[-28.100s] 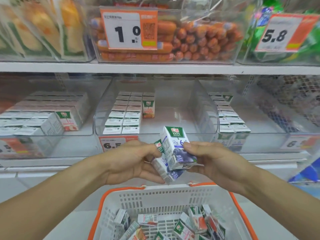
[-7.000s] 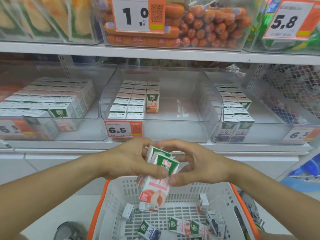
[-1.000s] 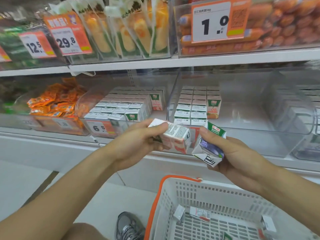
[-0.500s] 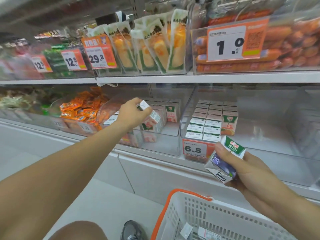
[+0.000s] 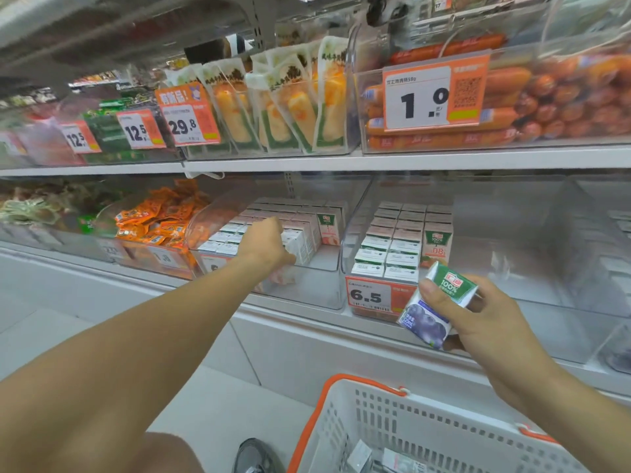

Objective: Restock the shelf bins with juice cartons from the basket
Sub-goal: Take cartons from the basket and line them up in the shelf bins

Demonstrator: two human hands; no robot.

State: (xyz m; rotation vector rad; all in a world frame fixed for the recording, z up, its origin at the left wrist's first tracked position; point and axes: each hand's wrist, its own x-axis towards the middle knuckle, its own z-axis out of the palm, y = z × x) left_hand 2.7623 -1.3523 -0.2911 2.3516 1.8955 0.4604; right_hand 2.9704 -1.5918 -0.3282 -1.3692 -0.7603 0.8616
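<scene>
Clear bin (image 5: 307,295) front half bare, left hand (image 5: 264,245) grip unclear, right hand (image 5: 485,322) gripping blueberry carton (image 5: 430,319).

One head-worn wide-angle view looks forward and slightly down, close to the shelf bins (image 5: 300,288), with the basket (image 5: 426,428) at lower right.

White metal shelving (image 5: 375,160) spans the aisle. Pale floor (image 5: 211,397) below. Orange price tags (image 5: 433,93) front upper-tier goods.
</scene>
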